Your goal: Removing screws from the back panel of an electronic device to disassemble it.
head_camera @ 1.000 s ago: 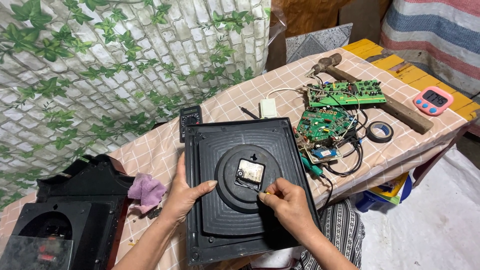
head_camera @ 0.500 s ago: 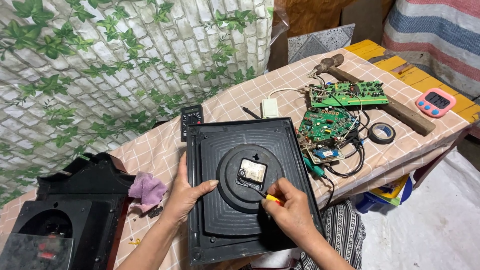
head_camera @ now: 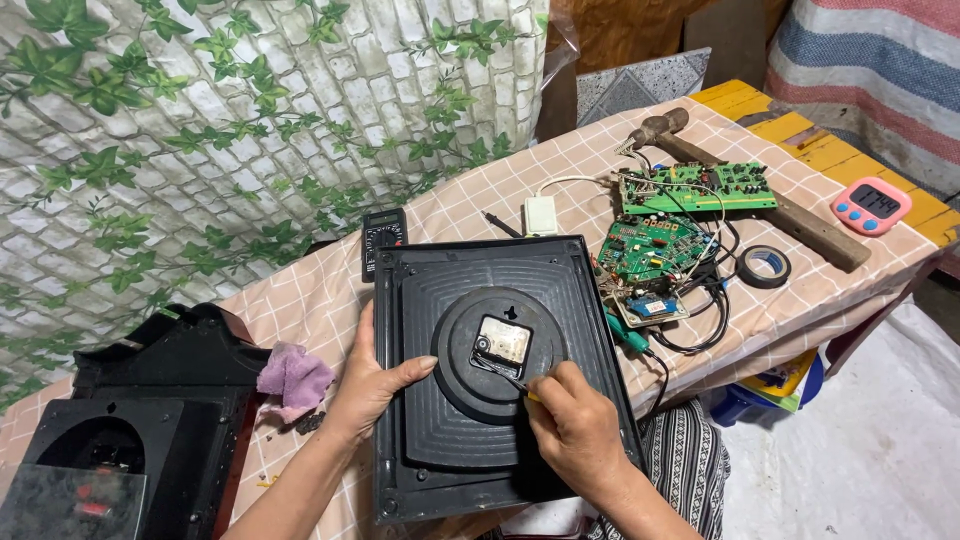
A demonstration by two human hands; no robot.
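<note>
Right hand [head_camera: 578, 432] clamped on thin tool, handle mostly hidden; left hand [head_camera: 372, 385] spread, steadying black clock back [head_camera: 480, 440]

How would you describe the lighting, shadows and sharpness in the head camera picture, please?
Head view: soft, even daylight with no harsh glare; the black clock back shows only a faint sheen on its ridges. Both the left hand and the right hand cast weak shadows. Focus is sharp at centre, and the circuit boards read clearly; the edges bend slightly from the wide lens.
</note>
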